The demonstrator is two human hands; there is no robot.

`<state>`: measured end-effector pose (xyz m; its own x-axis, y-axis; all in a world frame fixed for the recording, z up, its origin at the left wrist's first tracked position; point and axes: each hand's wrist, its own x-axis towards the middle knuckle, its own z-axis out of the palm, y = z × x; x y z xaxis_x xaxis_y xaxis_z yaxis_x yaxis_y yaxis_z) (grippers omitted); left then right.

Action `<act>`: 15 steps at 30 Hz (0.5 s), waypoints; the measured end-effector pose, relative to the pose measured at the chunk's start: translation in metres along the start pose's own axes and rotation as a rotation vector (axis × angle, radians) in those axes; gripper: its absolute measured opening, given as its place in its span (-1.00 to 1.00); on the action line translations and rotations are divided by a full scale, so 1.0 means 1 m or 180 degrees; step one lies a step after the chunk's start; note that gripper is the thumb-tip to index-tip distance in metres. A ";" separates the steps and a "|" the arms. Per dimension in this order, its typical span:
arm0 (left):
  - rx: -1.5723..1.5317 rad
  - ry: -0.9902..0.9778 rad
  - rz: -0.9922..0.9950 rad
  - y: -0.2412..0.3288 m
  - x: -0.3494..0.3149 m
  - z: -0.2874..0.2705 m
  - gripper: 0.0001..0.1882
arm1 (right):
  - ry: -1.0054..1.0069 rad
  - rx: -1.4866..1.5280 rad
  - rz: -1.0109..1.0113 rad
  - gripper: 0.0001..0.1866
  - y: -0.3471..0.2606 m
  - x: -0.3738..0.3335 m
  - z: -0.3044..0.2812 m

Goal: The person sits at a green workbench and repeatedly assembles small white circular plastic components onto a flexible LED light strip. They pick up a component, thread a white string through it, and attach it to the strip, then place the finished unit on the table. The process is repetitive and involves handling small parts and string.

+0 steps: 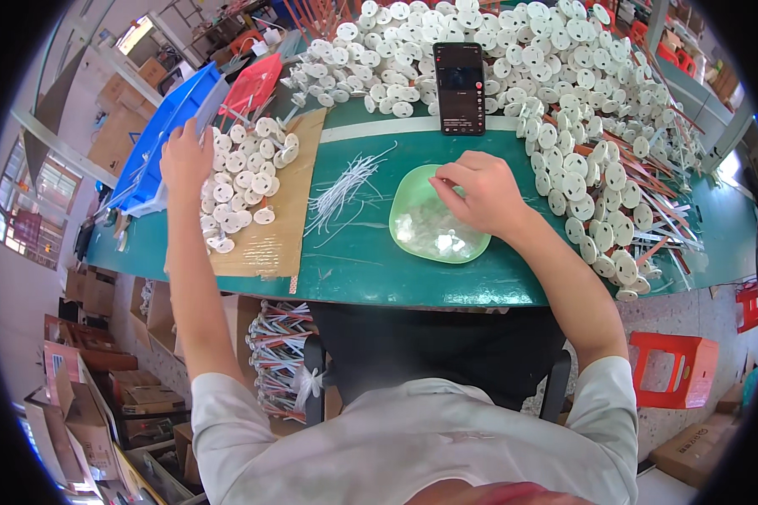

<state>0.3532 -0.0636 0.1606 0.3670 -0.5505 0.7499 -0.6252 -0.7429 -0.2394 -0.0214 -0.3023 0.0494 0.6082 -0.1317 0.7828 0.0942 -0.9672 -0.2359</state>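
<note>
My left hand (186, 157) reaches to the near right edge of a blue tray (156, 143), its fingers slightly apart; nothing shows in them. Thin pale strips lie in that tray. Beside this hand, white round discs (248, 181) are heaped on a sheet of cardboard (290, 210). Over a light green bowl (402, 202), my right hand (483, 192) is closed with thumb and forefinger bent together; whatever they hold is too small to make out. Small clear pieces (434, 231) fill the bowl's bottom. Between the cardboard and bowl lies a loose bunch of thin white strands (345, 194).
A phone (460, 88) stands upright behind the bowl. Large piles of white discs on strips (581, 143) cover the table's back and right. A red basket (253, 84) sits by the blue tray. Below are bundled strips (280, 358) and a red stool (674, 370).
</note>
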 end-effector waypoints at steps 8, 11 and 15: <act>-0.3050 0.0751 0.1097 0.214 -0.052 -0.015 -0.84 | -0.0266 -0.0289 -0.0365 -0.88 -0.003 -0.001 0.006; -0.3269 0.0749 0.1438 0.234 -0.065 -0.004 -0.86 | 0.0294 -0.0225 -0.0458 -0.86 -0.007 0.004 0.011; -0.3615 0.0843 0.1704 0.229 -0.079 0.008 -0.87 | 0.0502 -0.0010 -0.0518 -0.79 -0.020 0.012 -0.002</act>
<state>0.1860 -0.1935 0.0419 -0.1768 -0.4889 0.8542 -0.9334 0.3586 0.0120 -0.0171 -0.2853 0.0647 0.4545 -0.0058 0.8907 0.1785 -0.9791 -0.0975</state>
